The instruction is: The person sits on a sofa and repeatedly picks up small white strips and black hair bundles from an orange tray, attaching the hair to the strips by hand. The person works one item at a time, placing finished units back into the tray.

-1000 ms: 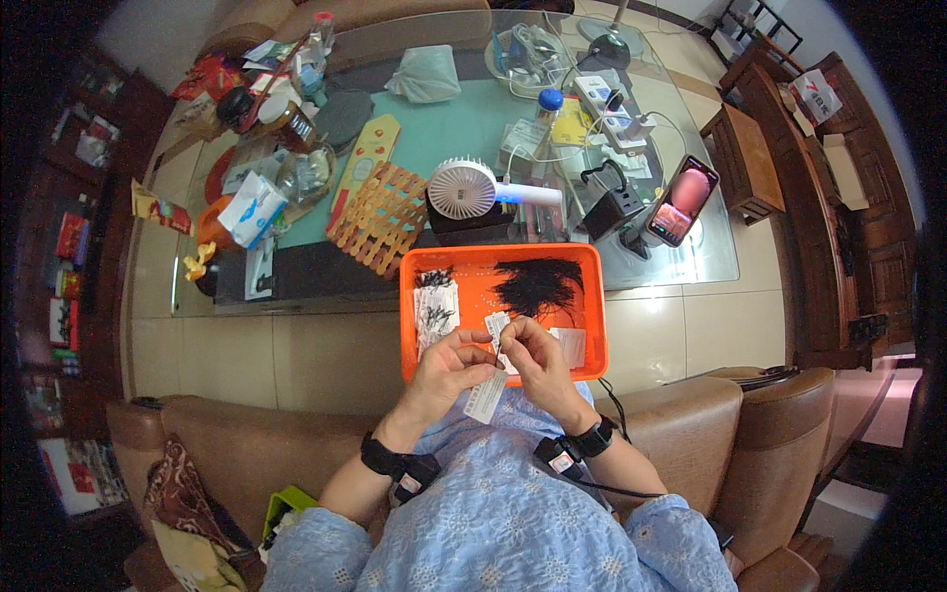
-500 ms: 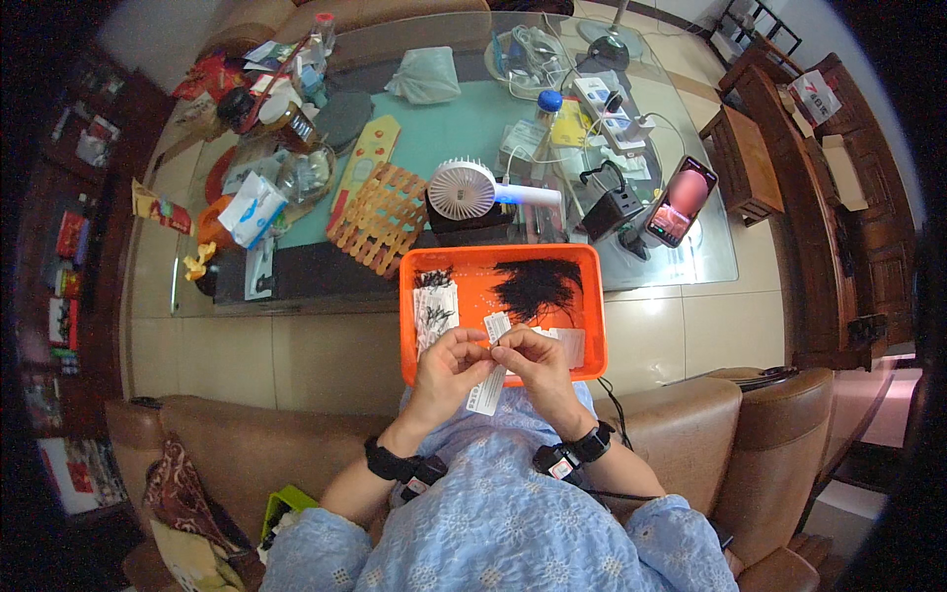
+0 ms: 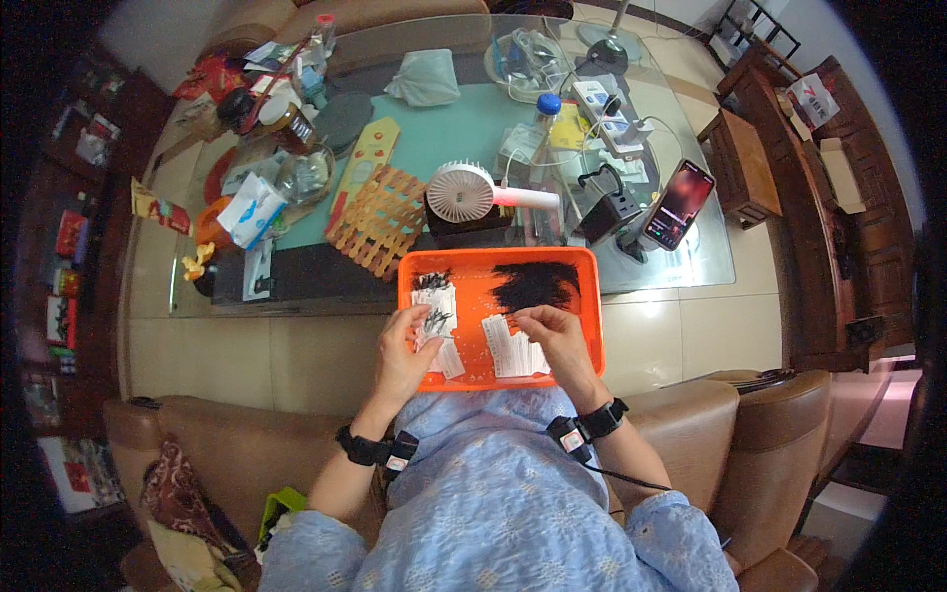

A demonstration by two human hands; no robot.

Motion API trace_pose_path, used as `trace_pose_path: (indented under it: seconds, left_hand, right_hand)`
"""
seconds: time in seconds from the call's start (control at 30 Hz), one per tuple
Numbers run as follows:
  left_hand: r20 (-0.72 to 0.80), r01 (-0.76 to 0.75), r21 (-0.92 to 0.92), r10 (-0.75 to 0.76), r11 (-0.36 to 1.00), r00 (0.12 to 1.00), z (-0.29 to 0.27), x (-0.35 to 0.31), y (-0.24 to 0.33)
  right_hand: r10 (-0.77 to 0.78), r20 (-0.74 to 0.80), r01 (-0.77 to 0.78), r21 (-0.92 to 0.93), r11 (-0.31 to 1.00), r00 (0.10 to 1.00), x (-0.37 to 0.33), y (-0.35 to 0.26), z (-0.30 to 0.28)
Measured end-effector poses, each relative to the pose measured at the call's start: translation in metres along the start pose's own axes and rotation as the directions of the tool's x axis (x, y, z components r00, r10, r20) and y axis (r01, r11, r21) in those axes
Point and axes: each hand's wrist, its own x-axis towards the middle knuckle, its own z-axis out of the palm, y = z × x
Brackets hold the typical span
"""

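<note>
An orange tray point(image 3: 598, 326) rests over my lap. My left hand point(image 3: 401, 347) is over its left side, thumb and fingers apart around a stack of white paper tags with black strings point(image 3: 441, 321). On the right, my right hand point(image 3: 555, 340) has thumb and forefinger pinched together; what lies between them is too small to make out. Its fingertips are between a fan of plain white tags point(image 3: 513, 353) and a heap of loose black strings point(image 3: 536, 285) in the tray's far right corner.
Beyond the tray stands a glass table with a white handheld fan point(image 3: 464, 192), a woven bamboo mat point(image 3: 378, 222), a propped phone point(image 3: 679, 205), a black cube-shaped device point(image 3: 610, 212) and a power strip point(image 3: 599, 107). Jars and bags crowd its left. A brown sofa point(image 3: 681, 424) is around me.
My hands have parted from the tag they held together above the tray's near edge. The left moved left to the strung tags, the right slightly right. The fan's light turned from blue to reddish.
</note>
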Motion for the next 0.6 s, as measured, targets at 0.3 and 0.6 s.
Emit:
trace_pose_path:
  seconds: [0.3, 0.6]
  left_hand:
    - [0.377, -0.119, 0.509, -0.097, 0.853, 0.921, 0.068, 0.023, 0.010]
    - [0.329, 0.040, 0.376, -0.174, 0.926, 0.928, 0.074, 0.034, -0.008]
  right_hand:
    - [-0.047, -0.026, 0.037, -0.288, 0.957, 0.999, 0.025, 0.019, -0.033]
    - [-0.290, 0.173, 0.312, -0.774, 0.551, 0.941, 0.042, 0.016, -0.024]
